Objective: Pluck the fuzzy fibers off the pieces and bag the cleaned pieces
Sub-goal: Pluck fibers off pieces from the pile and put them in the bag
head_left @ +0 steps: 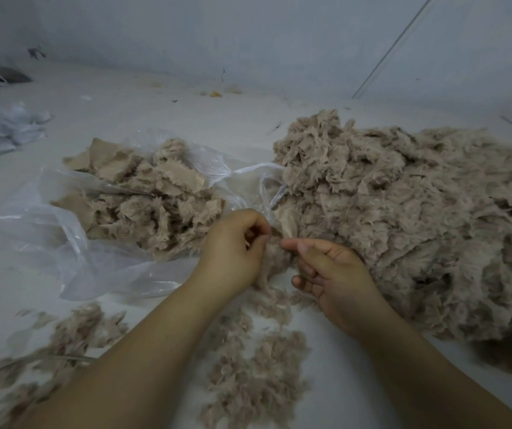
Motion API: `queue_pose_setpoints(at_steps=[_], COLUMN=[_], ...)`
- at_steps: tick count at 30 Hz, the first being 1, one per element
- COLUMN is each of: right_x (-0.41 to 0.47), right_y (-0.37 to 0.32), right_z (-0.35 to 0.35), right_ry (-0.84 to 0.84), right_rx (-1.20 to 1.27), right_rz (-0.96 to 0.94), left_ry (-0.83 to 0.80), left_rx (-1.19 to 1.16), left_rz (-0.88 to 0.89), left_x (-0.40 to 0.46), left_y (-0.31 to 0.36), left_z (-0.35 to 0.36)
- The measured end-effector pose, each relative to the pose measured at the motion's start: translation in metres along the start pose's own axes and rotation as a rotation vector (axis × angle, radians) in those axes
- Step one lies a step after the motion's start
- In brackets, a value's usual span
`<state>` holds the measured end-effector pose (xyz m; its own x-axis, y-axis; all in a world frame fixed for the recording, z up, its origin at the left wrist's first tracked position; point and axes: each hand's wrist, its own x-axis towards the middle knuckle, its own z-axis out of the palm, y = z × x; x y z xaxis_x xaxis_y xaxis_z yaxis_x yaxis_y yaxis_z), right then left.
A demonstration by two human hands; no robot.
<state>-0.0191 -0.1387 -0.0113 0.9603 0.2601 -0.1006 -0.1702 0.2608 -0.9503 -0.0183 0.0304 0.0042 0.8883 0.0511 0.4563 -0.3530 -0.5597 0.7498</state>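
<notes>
Head view: left hand [233, 246] curled at centre of frame, fingers closed round a small fuzzy piece [275, 257] and holding it just above the counter [143, 100]. Right hand [329, 267] just beside it, thumb and forefinger brought together at the edge of the same piece in a pinch; whether fibers actually sit in that grip cannot be told, remaining fingers loosely curled underneath. Large heap of fuzzy beige pieces [403, 212] piled to the right, reaching from mid-frame to the right edge and touching the right wrist area. Clear plastic bag [72, 243] lying open and flat to the left of the hands, with a smaller pile of pieces [155, 199] on and inside its mouth, several showing smooth tan backing. One bag handle [254, 170] stretched toward the large heap. Loose plucked fibers [254, 366] scattered on the counter below and between both forearms, more tufts [75, 332] near the lower left. Crumpled pale blue-white material [4, 131] at the far left edge, kind not discernible. Small yellowish scraps [216, 93] along the far edge of the counter where it meets the wall [248, 35].
</notes>
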Motion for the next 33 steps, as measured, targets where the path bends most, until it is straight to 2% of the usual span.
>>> queue_pose_setpoints(at_steps=[3, 5, 10, 15, 18, 22, 25, 27, 33], right_x=[0.0, 0.0, 0.0, -0.001, -0.001, 0.001, 0.002, 0.002, 0.0], right_y=[-0.001, -0.001, -0.001, -0.002, -0.003, -0.002, 0.0, 0.001, -0.002], right_z=[0.001, 0.001, 0.001, 0.002, 0.003, 0.005, 0.003, 0.001, 0.004], right_ry=[-0.016, -0.015, 0.007, 0.018, 0.028, 0.045, 0.029, 0.02, -0.007], right_rx=[-0.014, -0.009, 0.018, 0.026, 0.033, 0.027, 0.002, -0.014, 0.049], right_rz=[-0.007, -0.001, 0.006, 0.013, 0.016, 0.019, 0.014, 0.011, 0.003], left_ry=[-0.027, -0.067, -0.013, -0.212, -0.244, -0.063, 0.101, 0.149, -0.005], left_rx=[-0.11, -0.095, 0.135, 0.405, 0.321, 0.077, 0.009, 0.031, 0.182], left_rz=[0.029, 0.065, -0.006, -0.05, -0.063, -0.096, 0.016, 0.125, 0.423], left_x=[-0.001, -0.002, 0.0, 0.0, 0.001, 0.0, -0.002, -0.003, -0.007], left_y=[0.004, 0.003, -0.003, -0.009, -0.01, -0.004, 0.004, 0.007, 0.012], left_z=[0.001, 0.003, 0.004, 0.002, 0.002, 0.002, -0.001, -0.003, 0.001])
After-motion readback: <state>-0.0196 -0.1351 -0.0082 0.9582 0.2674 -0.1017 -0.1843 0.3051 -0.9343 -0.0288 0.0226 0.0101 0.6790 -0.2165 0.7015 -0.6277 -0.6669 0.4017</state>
